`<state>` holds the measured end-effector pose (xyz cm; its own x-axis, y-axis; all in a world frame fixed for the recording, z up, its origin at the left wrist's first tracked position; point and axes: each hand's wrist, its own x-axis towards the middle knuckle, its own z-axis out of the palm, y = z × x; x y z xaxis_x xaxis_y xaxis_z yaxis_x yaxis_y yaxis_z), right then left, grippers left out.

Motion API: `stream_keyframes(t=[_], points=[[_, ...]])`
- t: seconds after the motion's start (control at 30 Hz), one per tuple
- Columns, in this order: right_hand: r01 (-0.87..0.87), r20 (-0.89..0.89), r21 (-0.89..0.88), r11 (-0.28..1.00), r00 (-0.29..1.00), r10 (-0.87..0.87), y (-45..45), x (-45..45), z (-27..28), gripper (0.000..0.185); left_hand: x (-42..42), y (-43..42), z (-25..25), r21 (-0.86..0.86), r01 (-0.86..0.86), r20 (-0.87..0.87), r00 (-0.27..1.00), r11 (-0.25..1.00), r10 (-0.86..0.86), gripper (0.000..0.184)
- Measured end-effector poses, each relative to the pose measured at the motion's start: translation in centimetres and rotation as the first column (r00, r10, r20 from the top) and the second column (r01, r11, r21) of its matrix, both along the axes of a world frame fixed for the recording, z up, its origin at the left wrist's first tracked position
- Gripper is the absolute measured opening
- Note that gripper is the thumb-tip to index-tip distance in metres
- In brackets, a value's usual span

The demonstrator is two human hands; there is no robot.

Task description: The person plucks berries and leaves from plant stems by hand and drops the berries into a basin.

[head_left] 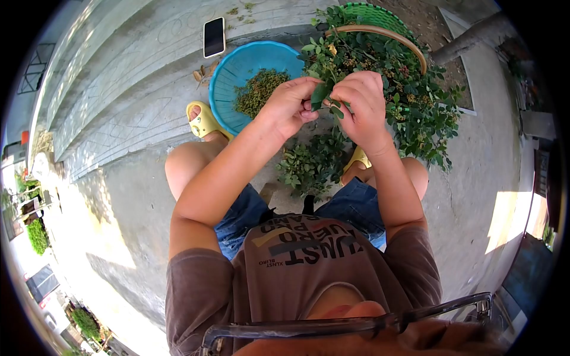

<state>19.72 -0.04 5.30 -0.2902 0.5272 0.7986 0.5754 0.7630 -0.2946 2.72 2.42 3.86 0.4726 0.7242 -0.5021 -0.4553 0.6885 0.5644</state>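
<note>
A leafy green sprig [321, 95] is held between my two hands, above the gap between the basin and the basket. My left hand [291, 108] is closed, thumb and fingers pinching the sprig's left side. On the other side my right hand [362, 105] grips it with curled fingers. The blue plastic basin [228, 71] stands under and left of my left hand, with a heap of small greenish-brown berries or seed clusters [259, 90] in it. Beyond my right hand, a green woven basket [380, 15] with a brown handle [392, 37] overflows with leafy, berry-bearing branches [415, 89].
More leafy cuttings [314, 163] lie on the ground between my feet. A phone [214, 37] lies on the concrete step beyond the basin, near dry leaves [202, 74]. My yellow clog [203, 120] is beside the basin. A tree trunk [472, 40] leans in at the upper right.
</note>
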Motion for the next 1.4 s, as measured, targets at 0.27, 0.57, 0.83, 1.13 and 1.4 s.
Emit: stream_keyframes(t=[0.27,0.57,0.83,1.13,1.4], points=[[-0.029,-0.454,-0.389,0.921,0.876,-0.164,-0.2,-0.5,-2.7,0.015,0.0,-0.1,0.7,0.241,-0.016,-0.227,0.971,0.970,0.073,0.003],[-0.191,-0.616,-0.643,0.742,0.704,-0.353,-0.3,-1.6,-3.1,0.015,0.5,-0.2,0.6,0.475,-0.031,-0.410,0.876,0.880,0.252,0.002],[0.161,-0.204,-0.503,0.849,0.933,-0.298,-0.5,-1.1,-2.2,0.019,0.6,0.1,-1.2,0.567,0.023,-0.457,0.841,0.824,0.290,0.003],[0.019,0.229,-0.211,0.977,0.973,0.031,-1.5,-2.2,0.4,0.046,0.2,0.6,-1.6,0.682,0.284,-0.676,0.595,0.674,0.434,0.018],[-0.142,0.033,-0.351,0.925,0.986,0.164,-1.1,-1.2,-0.1,0.018,-0.4,1.0,-1.0,0.636,0.415,-0.759,0.490,0.651,0.428,0.015]])
